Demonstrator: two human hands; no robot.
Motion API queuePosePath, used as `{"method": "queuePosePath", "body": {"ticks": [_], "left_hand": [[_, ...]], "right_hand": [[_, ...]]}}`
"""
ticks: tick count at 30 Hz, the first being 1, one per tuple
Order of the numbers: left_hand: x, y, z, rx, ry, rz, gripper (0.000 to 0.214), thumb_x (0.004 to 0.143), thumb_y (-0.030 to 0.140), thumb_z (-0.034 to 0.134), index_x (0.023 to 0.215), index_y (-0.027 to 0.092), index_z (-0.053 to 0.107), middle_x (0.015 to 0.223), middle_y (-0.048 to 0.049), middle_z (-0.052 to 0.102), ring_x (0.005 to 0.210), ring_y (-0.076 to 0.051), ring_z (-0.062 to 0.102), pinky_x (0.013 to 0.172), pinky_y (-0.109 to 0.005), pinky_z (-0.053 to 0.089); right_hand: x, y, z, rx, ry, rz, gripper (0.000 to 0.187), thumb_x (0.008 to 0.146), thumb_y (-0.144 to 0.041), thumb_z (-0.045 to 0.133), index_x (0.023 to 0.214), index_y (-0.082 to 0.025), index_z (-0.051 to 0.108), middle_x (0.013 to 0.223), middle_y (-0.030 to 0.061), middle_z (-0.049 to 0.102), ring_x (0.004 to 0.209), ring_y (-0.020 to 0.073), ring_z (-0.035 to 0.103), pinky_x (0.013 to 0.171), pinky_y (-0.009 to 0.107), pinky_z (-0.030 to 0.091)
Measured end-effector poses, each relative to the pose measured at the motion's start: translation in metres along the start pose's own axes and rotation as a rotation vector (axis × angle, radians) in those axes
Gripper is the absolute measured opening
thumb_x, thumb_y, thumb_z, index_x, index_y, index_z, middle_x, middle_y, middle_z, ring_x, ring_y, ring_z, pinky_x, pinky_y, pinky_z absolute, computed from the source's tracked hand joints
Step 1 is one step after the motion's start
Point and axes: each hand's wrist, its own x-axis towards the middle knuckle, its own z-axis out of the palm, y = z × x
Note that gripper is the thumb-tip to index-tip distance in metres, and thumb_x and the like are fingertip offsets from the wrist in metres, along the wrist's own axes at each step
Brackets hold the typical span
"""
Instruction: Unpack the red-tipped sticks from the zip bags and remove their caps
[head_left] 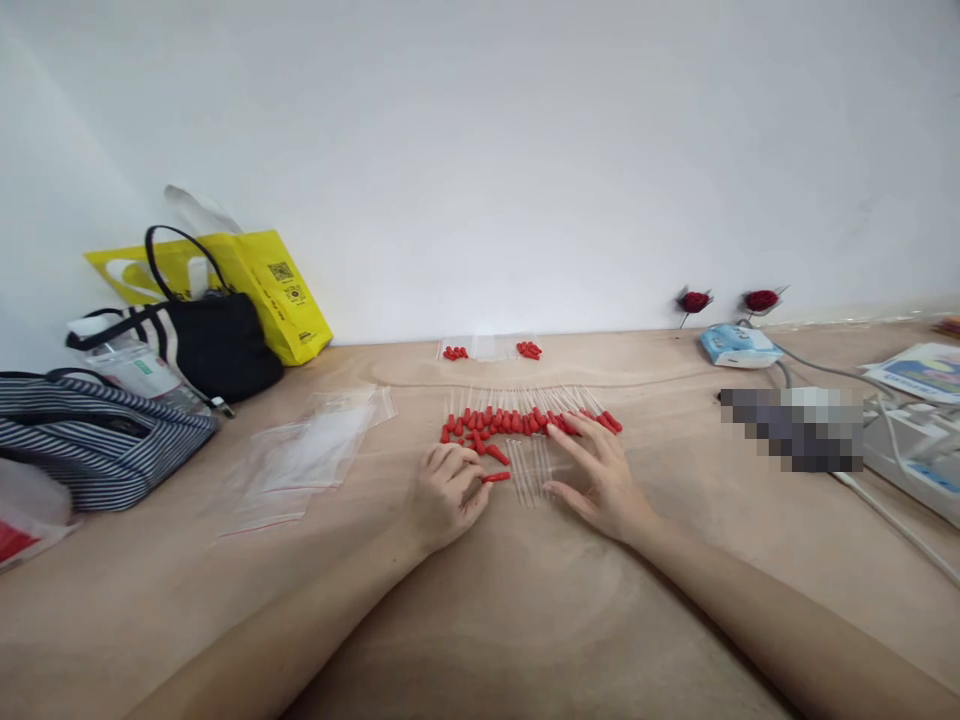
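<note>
A row of clear glass droppers with red rubber bulbs (525,418) lies on the tan table (525,620) in front of me. My left hand (446,492) rests curled on the table, its fingers pinching a loose red bulb (496,477). My right hand (600,478) lies flat with fingers spread, fingertips touching the red bulbs at the right of the row. A few bare glass tubes (529,470) lie between my two hands.
Clear zip bags (307,455) lie to the left. A striped bag (90,440), a black handbag (214,340) and a yellow bag (277,290) stand at the far left. Two small bags of red bulbs (491,349) sit by the wall. Cables, a power strip (907,440) and red roses (727,300) are on the right.
</note>
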Motion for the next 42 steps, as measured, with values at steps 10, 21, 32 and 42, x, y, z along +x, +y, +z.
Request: {"method": "queuePosePath", "body": {"ticks": [10,21,32,42], "left_hand": [[0.006,0.009,0.002,0.016,0.101,0.193,0.003,0.073,0.019,0.056,0.071,0.021,0.058,0.074,-0.0006,0.062,0.077,-0.016,0.052,0.077,-0.032,0.039],[0.009,0.012,0.013,-0.182,-0.069,0.147,0.015,0.081,0.029,0.05,0.085,0.023,0.063,0.1,-0.0028,0.062,0.1,-0.018,0.051,0.091,-0.037,0.036],[0.005,0.01,0.017,-0.171,-0.067,0.207,0.016,0.082,0.027,0.049,0.081,0.021,0.063,0.106,-0.0035,0.062,0.111,-0.019,0.047,0.099,-0.042,0.029],[0.003,0.011,0.013,-0.216,-0.262,0.173,0.021,0.085,0.021,0.04,0.075,0.018,0.059,0.119,-0.0048,0.053,0.12,-0.02,0.038,0.105,-0.048,0.014]], "right_hand": [[0.002,-0.01,0.007,-0.07,-0.135,-0.142,0.022,0.08,-0.034,0.052,0.1,-0.029,0.061,0.109,0.0022,0.06,0.112,0.0224,0.045,0.101,0.054,0.016],[0.003,-0.015,0.007,0.015,-0.146,-0.158,0.02,0.082,-0.029,0.048,0.097,-0.029,0.062,0.094,-0.0002,0.066,0.104,0.0193,0.051,0.101,0.051,0.02],[0.0,-0.014,0.014,0.108,-0.022,-0.245,0.015,0.082,-0.022,0.049,0.09,-0.023,0.062,0.088,-0.0008,0.068,0.106,0.0177,0.052,0.103,0.047,0.02],[-0.001,-0.017,0.01,0.135,-0.063,-0.29,0.016,0.083,-0.016,0.045,0.089,-0.017,0.06,0.087,0.0013,0.068,0.106,0.0169,0.052,0.105,0.044,0.02]]}}
